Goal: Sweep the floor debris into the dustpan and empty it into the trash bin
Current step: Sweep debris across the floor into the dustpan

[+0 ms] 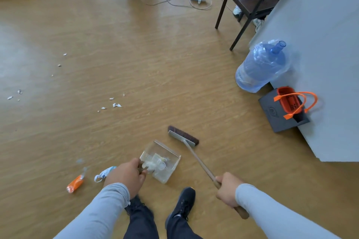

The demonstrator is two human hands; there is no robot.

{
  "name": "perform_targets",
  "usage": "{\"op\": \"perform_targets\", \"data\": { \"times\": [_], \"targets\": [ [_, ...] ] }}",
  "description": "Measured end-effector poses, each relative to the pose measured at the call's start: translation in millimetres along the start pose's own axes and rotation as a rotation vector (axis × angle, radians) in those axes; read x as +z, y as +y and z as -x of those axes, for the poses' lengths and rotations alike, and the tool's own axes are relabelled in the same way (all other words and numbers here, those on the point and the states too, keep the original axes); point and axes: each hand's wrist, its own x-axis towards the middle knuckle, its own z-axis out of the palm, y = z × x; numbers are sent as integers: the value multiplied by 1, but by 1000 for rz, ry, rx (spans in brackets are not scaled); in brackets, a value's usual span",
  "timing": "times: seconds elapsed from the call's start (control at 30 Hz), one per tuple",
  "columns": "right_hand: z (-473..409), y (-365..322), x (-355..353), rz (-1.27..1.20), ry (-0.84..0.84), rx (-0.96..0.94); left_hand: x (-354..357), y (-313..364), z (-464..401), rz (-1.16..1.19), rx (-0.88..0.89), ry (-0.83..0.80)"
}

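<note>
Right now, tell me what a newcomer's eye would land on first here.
First, the two hands low in the frame: the left hand grips the handle of a clear dustpan already holding pale scraps, and the right hand grips the broom, its head on the floor just beyond the pan. Next, the big blue jug at right by the grey wall, and an orange wrapper on the floor at lower left.

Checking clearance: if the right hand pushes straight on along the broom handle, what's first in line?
Likely bare floor: right hand points along the broom, past the dustpan. Depth uncertain.
</note>
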Motion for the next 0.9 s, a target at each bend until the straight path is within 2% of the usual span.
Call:
{"op": "perform_targets", "data": {
  "times": [0.2, 0.4, 0.63, 0.9],
  "targets": [
    [40, 45, -68, -26, -141, -122, 1, 8, 10, -13, -47, -42],
    [73, 66, -81, -94, -64, -170, -18, -9, 39, 19, -51, -94],
    [60, 24, -61, -107, 56, -221, -32, -60, 116, 94, -124, 8],
    [79, -30, -15, -77, 64, -287, -44, -135, 185, 156, -174, 90]
  ]
}}
